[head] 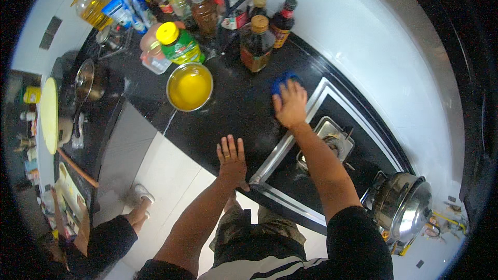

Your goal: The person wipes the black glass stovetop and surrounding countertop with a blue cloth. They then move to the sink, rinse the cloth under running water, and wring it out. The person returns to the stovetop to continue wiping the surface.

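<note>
My right hand (291,103) presses a blue cloth (287,79) onto the black countertop (241,105), beside the far left corner of the gas stove (358,124). Most of the cloth is hidden under the palm and fingers. My left hand (232,159) rests palm down near the counter's front edge with its fingers a little apart, and nothing is in it. A ring is on one finger. Left of both hands stands a steel bowl (168,92) that holds yellow liquid.
Behind the cloth stand dark sauce bottles (256,44) and a green jar with a yellow lid (181,48). A lidded steel pot (400,206) sits on the stove's right side. At the left counter, another person (101,241) works over a cutting board (72,186). A saucepan (91,81) stands farther back.
</note>
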